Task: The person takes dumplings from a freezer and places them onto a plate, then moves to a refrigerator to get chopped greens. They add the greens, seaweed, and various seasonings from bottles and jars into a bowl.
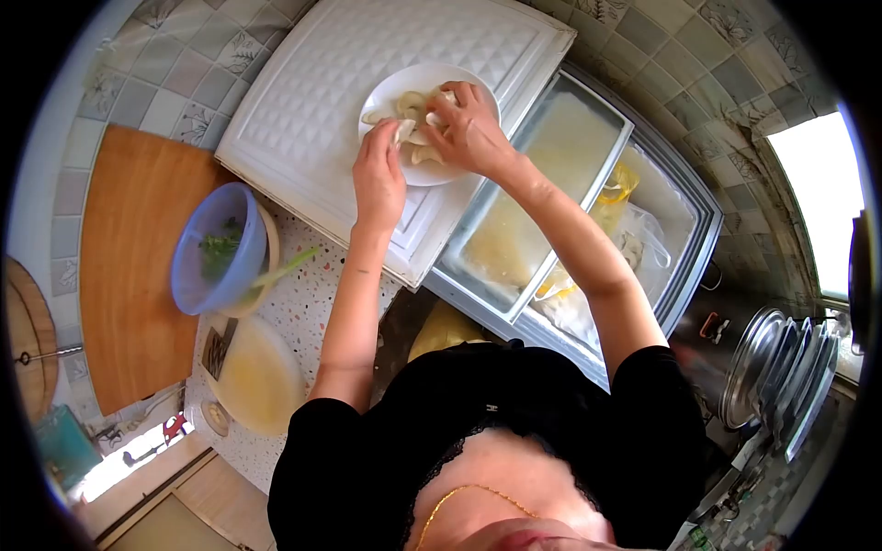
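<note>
A round white plate point(372, 163) rests on the white textured lid point(303, 110), with several pale dumplings point(411, 103) on it. Over the left part of the plate, my left hand point(379, 174) pinches a dumpling point(404, 129) between thumb and fingers. My right hand point(469, 129) is over the right part of the plate, fingers curled down around a pale dumpling point(448, 96); part of what lies under this hand is hidden.
Right of the lid is an open freezer with a sliding glass panel point(583, 124) and bags point(634, 243). A blue bowl of greens point(188, 266), a wooden board point(129, 275) and a pale yellow board point(262, 376) are at the left. Metal lids point(753, 367) stand at the right.
</note>
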`<action>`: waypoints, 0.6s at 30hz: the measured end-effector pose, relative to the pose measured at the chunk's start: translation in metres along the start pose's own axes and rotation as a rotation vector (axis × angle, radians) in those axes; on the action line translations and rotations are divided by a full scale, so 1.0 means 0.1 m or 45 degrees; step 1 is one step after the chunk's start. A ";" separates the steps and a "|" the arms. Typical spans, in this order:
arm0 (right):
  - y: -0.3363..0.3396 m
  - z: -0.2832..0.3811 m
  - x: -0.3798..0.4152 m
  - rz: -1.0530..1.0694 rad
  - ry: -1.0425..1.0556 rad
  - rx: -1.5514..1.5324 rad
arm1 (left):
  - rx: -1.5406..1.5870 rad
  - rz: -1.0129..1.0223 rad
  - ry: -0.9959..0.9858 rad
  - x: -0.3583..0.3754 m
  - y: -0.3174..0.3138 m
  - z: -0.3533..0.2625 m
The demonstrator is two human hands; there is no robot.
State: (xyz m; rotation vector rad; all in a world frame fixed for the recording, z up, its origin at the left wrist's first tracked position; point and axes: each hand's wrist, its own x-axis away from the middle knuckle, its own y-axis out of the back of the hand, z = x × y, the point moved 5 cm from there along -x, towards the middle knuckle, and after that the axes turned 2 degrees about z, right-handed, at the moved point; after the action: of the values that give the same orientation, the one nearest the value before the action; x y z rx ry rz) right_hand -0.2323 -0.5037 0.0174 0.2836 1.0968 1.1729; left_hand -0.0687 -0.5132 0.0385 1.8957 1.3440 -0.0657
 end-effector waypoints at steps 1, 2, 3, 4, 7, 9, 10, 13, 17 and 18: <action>0.02 0.02 -0.02 0.005 -0.003 0.000 | 0.003 0.001 0.005 -0.02 -0.03 0.04; 0.04 0.05 -0.01 0.023 0.020 -0.038 | -0.053 -0.004 -0.038 -0.01 -0.06 0.07; 0.07 0.07 0.02 0.040 0.035 -0.076 | -0.107 -0.001 -0.080 0.03 -0.09 0.07; 0.05 -0.01 0.05 0.191 0.047 -0.005 | -0.096 0.017 -0.070 0.06 -0.11 0.08; 0.41 -0.05 0.12 0.331 0.014 -0.437 | -0.143 0.110 -0.114 0.13 -0.07 0.04; 1.15 -0.20 0.52 0.211 -0.226 -0.958 | -0.037 0.079 -0.028 0.20 -0.08 0.04; 1.32 -0.51 0.90 0.073 -0.325 -1.257 | -0.081 0.136 -0.033 0.20 -0.20 -0.01; 1.72 -1.21 2.14 -0.146 -0.747 -1.500 | -0.183 0.105 0.028 0.31 -0.10 0.00; 1.09 -1.89 3.14 0.393 -1.298 -0.342 | -0.273 -0.005 0.039 0.45 -0.11 -0.05; 0.33 -2.18 3.34 0.827 -1.257 0.223 | -0.198 -0.125 -0.043 0.47 -0.08 -0.16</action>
State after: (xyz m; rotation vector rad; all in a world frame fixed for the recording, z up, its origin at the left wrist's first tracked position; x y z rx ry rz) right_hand -0.4361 -0.2828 -0.2460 1.2724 0.2084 1.2473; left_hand -0.0609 -0.4661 0.0229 1.6923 1.3788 -0.0414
